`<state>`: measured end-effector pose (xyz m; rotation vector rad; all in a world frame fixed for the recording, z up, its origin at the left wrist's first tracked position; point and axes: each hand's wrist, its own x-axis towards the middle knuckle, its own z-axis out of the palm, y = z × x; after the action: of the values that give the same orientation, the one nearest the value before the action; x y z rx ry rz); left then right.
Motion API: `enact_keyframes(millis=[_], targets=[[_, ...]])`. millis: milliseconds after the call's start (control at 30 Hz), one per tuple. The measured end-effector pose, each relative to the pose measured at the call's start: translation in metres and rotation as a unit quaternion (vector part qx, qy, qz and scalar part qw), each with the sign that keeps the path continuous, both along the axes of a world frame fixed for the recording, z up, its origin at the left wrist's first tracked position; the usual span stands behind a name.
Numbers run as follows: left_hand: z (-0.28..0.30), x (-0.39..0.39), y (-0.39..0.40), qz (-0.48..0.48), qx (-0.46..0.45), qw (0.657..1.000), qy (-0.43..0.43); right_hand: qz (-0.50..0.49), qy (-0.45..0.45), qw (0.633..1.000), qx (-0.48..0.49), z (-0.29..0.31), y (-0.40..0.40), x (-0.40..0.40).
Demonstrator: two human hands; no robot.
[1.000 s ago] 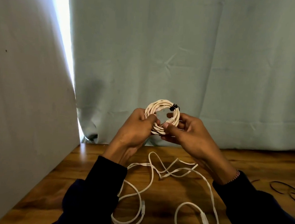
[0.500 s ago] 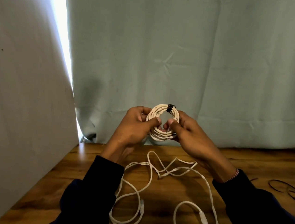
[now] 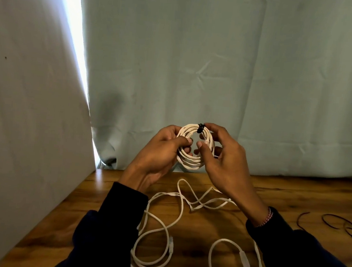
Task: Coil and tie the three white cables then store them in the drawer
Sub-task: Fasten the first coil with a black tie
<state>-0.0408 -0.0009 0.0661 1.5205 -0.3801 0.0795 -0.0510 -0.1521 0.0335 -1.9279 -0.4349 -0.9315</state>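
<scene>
While both hands hold it upright, the coiled white cable (image 3: pixel 192 154) awaits its tie.
Left hand (image 3: pixel 160 151) grips the left rim; right hand (image 3: pixel 221 158) pinches the black tie (image 3: pixel 200 128) on top.

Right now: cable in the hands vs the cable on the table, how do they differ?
The held cable is wound into a tight coil; the loose cable sprawls in open loops. The held cable carries a black tie; the loose cable shows none. The held cable is up between the left hand and right hand; the loose cable lies on the table. Both are white.
</scene>
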Motion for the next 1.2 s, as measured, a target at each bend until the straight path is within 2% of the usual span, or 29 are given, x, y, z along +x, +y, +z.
enact_keyframes(millis=[233, 367, 433, 500, 567, 633, 700, 833, 900, 967, 1033, 1133, 1200], targets=[[-0.005, 0.001, -0.007, -0.031, -0.02, 0.999, 0.0, -0.022, 0.016, 1.0, 0.009, 0.003, -0.005, 0.002], [-0.004, 0.003, -0.005, -0.082, -0.091, 0.992, 0.028, -0.002, 0.047, 0.999, -0.008, 0.007, -0.01, 0.003], [-0.003, 0.004, -0.001, -0.128, -0.146, 0.98, 0.045, 0.057, 0.101, 0.993, 0.036, 0.007, -0.009, 0.003], [-0.003, 0.006, 0.004, -0.169, -0.197, 0.965, 0.047, 0.161, 0.182, 0.958, 0.155, 0.009, -0.009, 0.002], [-0.003, 0.007, 0.006, -0.189, -0.215, 0.958, 0.037, 0.283, 0.24, 0.893, 0.256, 0.013, -0.01, 0.001], [-0.005, 0.008, 0.004, -0.201, -0.222, 0.954, 0.025, 0.374, 0.256, 0.836, 0.309, 0.016, -0.01, -0.001], [-0.009, 0.012, 0.001, -0.203, -0.235, 0.951, 0.021, 0.422, 0.254, 0.799, 0.343, 0.02, -0.009, -0.004], [-0.014, 0.017, -0.006, -0.211, -0.252, 0.944, 0.022, 0.448, 0.245, 0.761, 0.401, 0.027, -0.007, -0.012], [-0.015, 0.018, -0.01, -0.198, -0.257, 0.945, 0.032, 0.44, 0.24, 0.746, 0.439, 0.027, -0.004, -0.016], [-0.017, 0.018, -0.017, -0.165, -0.255, 0.952, 0.044, 0.414, 0.228, 0.748, 0.466, 0.024, 0.0, -0.018], [-0.019, 0.01, -0.029, -0.119, -0.238, 0.963, 0.051, 0.341, 0.211, 0.778, 0.484, 0.019, 0.003, -0.016], [-0.02, -0.01, -0.055, -0.058, -0.187, 0.979, 0.059, 0.125, 0.199, 0.842, 0.486, 0.009, 0.003, -0.007], [-0.023, -0.018, -0.067, -0.044, -0.159, 0.985, 0.052, 0.066, 0.178, 0.857, 0.479, 0.003, 0.003, -0.002]])
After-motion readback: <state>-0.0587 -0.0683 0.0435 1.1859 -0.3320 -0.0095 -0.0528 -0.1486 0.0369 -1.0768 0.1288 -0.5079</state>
